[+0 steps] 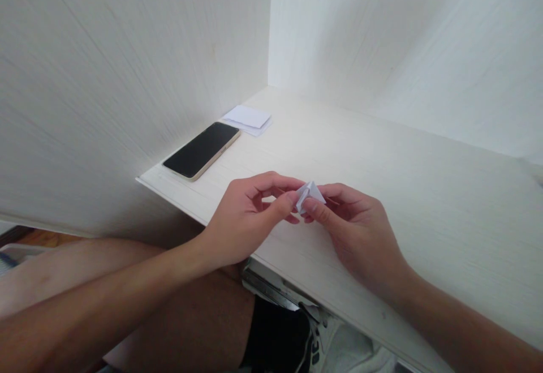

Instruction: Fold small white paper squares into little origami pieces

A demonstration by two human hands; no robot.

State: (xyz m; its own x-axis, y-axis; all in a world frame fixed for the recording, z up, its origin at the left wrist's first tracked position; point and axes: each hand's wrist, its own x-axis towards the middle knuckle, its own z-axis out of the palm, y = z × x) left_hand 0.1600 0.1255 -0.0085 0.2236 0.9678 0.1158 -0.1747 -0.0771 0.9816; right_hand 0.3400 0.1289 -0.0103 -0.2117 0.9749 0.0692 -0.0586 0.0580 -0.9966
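Observation:
A small piece of folded white paper (311, 190) is held between my two hands, just above the front part of the white desk. Its creases form pointed, triangular faces. My left hand (250, 211) pinches its left side between thumb and fingers. From the other side, my right hand (356, 220) grips it with the thumb pressed on the near face. The fingertips hide the paper's lower and back parts.
A phone (202, 149) with a dark screen lies by the left panel (139, 50). Behind it rest folded white sheets (248, 117). The desk's (407, 175) front edge runs above my legs, and a wall (403, 39) closes the back.

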